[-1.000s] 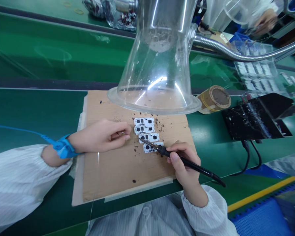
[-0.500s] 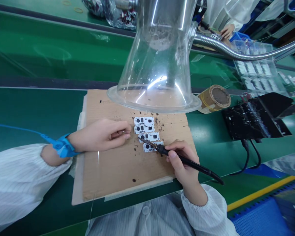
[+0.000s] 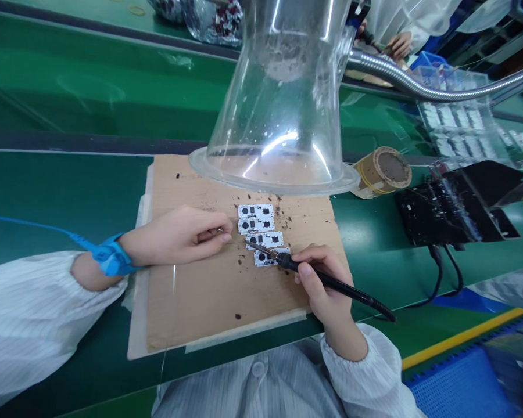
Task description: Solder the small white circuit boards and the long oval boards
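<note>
Several small white circuit boards lie in a column on a brown cardboard mat. My right hand is closed round a black soldering iron, whose tip rests on the third board down. My left hand lies on the mat just left of the boards, fingers pinched on a thin solder wire that points toward them. A blue wrist strap with a blue cord circles my left wrist.
A clear plastic fume hood on a metal hose hangs over the mat's far edge. A tape roll and a black soldering stand sit to the right. Another person's hand works at the far right.
Hardly anything moved: the iron's tip stays on the third board and both hands hold their places. The view has shifted slightly downward.
</note>
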Available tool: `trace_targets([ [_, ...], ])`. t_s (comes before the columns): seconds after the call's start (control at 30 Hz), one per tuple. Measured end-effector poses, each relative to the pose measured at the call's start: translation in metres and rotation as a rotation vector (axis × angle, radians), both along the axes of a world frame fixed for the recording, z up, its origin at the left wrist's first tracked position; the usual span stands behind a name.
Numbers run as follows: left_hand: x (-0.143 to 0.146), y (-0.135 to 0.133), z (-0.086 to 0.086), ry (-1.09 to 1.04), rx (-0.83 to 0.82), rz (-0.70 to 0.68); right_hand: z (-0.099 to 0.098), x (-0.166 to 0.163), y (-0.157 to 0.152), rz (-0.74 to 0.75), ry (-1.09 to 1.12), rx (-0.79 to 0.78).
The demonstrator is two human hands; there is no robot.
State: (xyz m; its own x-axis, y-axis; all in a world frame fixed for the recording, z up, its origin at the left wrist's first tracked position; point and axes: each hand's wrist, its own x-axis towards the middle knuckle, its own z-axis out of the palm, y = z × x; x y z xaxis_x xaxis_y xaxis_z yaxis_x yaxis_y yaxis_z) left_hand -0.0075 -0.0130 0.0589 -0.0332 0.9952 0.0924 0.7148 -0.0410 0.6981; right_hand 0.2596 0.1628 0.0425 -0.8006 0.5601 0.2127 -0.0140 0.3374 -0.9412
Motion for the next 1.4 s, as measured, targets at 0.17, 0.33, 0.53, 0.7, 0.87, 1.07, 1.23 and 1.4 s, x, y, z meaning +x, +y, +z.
trace_targets([
  [0.17, -0.0002, 0.0003, -0.0006, -0.002, -0.014, 0.0, -0.0009, 0.0003, 0.0005, -0.006, -0.002, 0.003],
  [0.33, -0.0001, -0.0001, -0.0009, 0.001, -0.037, 0.003, -0.0006, 0.0007, 0.0, -0.009, -0.017, 0.0],
  [0.53, -0.0007, -0.0013, -0.0014, 0.004, -0.062, 0.018, -0.0008, 0.0007, 0.0004, -0.005, -0.019, 0.002],
  [0.7, -0.0009, -0.0006, -0.0004, 0.003, -0.086, 0.017, -0.0013, 0.0002, 0.0, 0.006, -0.016, -0.018],
  [0.87, -0.0004, -0.0007, 0.0003, 0.0, -0.068, 0.024, -0.0004, -0.0006, 0.0001, 0.01, -0.018, -0.021],
  [1.07, -0.0004, -0.0009, 0.0009, -0.009, -0.092, 0.023, 0.001, -0.0006, 0.0003, -0.003, -0.041, -0.022],
  [1.23, -0.0003, -0.0006, -0.0001, -0.012, -0.092, 0.025, 0.001, -0.001, 0.0002, -0.005, -0.044, -0.018],
  [1.4, 0.0, -0.0002, -0.0014, -0.012, -0.066, 0.023, 0.0023, -0.0013, 0.0002, 0.01, -0.037, -0.024],
])
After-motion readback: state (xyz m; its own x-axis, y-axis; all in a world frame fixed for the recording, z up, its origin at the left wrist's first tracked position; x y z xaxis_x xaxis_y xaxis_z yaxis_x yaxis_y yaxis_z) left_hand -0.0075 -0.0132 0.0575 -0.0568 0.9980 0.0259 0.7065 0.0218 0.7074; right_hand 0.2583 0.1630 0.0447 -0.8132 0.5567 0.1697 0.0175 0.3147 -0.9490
